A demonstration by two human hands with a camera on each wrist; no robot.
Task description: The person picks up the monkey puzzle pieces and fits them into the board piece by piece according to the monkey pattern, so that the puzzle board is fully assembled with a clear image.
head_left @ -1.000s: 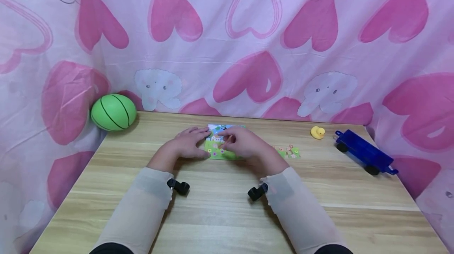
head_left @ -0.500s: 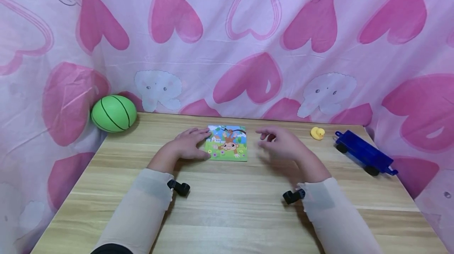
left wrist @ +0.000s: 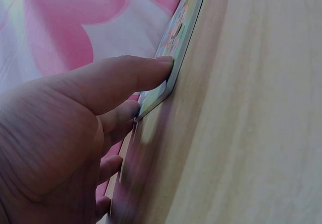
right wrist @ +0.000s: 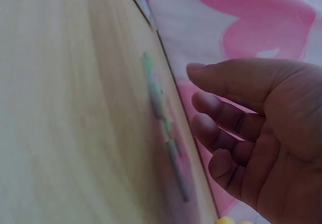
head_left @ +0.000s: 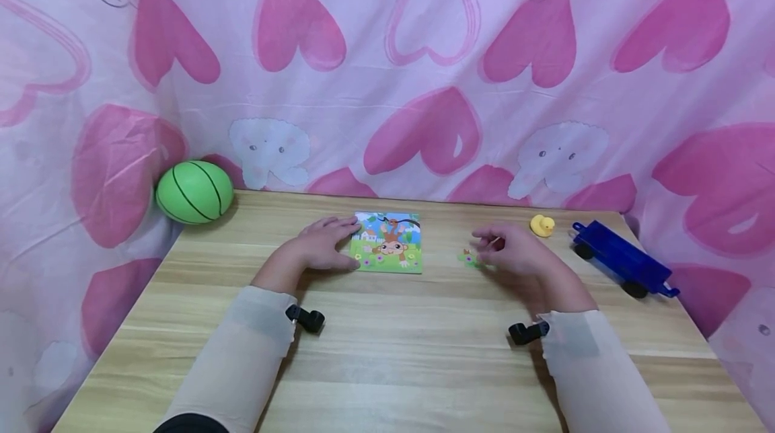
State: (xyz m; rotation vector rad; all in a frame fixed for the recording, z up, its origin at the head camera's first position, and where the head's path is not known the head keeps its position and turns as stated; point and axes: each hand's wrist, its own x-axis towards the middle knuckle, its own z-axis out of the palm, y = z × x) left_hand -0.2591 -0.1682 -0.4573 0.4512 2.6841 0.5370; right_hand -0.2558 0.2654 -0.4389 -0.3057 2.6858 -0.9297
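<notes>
A square jigsaw puzzle board point(head_left: 393, 258) with a monkey picture lies flat on the table. My left hand point(head_left: 321, 245) rests at its left side, fingers nearly straight; in the left wrist view the thumb point(left wrist: 126, 75) touches the board's edge and a fingertip touches near its corner. To the right, loose jigsaw pieces point(head_left: 467, 257) with a green flowery print lie on the wood, partly hidden by my right hand point(head_left: 514, 249). Seen from the right wrist, that hand is loosely bent beside the pieces point(right wrist: 153, 90), with a gap between thumb and fingers and nothing held.
A small yellow rubber duck point(head_left: 541, 226) sits beyond the right hand. Farther right stands a blue toy trailer point(head_left: 623, 258) with black wheels. A green ball point(head_left: 194, 192) is at the table's back left corner. Pink heart-print curtain point(head_left: 418, 130) closes off the back and sides.
My right hand has moved from over the puzzle board rightward to the loose pieces, uncovering the monkey picture. My left hand has stayed at the board's left side.
</notes>
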